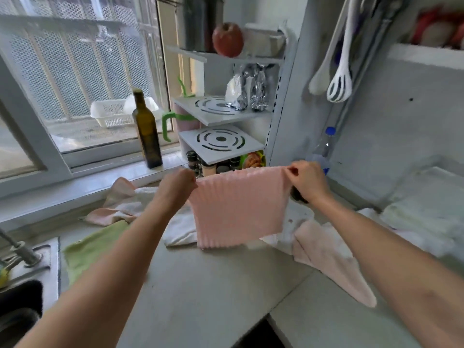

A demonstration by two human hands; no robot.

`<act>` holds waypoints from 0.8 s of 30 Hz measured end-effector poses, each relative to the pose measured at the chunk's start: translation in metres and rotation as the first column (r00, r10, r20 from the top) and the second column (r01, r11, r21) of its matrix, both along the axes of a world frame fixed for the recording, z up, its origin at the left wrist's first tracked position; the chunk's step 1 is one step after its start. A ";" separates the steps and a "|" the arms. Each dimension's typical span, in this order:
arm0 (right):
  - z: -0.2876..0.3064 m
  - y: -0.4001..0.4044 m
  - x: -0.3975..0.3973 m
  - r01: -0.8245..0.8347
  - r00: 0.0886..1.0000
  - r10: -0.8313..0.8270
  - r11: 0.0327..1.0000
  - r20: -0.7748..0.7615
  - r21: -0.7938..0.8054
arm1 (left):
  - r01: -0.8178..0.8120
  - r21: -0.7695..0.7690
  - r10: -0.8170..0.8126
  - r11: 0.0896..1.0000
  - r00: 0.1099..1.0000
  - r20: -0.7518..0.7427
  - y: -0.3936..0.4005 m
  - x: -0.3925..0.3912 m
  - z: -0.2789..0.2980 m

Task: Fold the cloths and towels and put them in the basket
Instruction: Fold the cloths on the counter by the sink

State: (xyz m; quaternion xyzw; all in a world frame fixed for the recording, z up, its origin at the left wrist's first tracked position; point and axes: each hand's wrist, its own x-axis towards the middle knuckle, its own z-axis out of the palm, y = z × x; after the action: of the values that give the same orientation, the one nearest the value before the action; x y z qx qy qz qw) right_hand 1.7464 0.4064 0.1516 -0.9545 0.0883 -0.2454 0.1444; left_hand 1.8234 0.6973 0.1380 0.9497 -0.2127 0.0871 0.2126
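Daylight enters through the window (82,79) on the left and fills the scene with soft, even brightness. The panes look pale and slightly washed out. Shadows on the counter (213,285) are weak, with blurred borders. The wide lens bends straight lines strongly near the edges, so the window frame curves. The whole picture is a little soft, and the top right corner is smeared, the red shapes (437,26) there unreadable. No hard glare appears

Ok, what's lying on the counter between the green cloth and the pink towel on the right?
Head view: a crumpled white towel, partly hidden behind the held pink cloth.
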 end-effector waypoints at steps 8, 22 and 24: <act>0.011 0.031 -0.064 0.223 0.971 -0.229 0.972 0.070 0.078 | 0.015 0.058 -0.019 0.998 0.997 0.078 0.009 -0.004 0.035; 0.020 0.042 -0.107 0.251 0.915 -0.348 0.887 0.203 0.387 | 0.260 0.118 -0.258 0.958 0.966 -0.030 0.003 -0.010 0.050; 0.016 0.044 -0.108 0.246 0.914 -0.358 0.863 0.190 0.442 | 0.290 0.074 -0.277 0.954 0.950 -0.144 0.002 -0.010 0.048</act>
State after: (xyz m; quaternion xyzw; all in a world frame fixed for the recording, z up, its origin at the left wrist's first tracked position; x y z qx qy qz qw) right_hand 1.6379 0.4502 0.1673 -0.8352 0.2671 -0.3669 0.3106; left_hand 1.8131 0.6989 0.1857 0.9219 -0.3365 -0.0176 0.1913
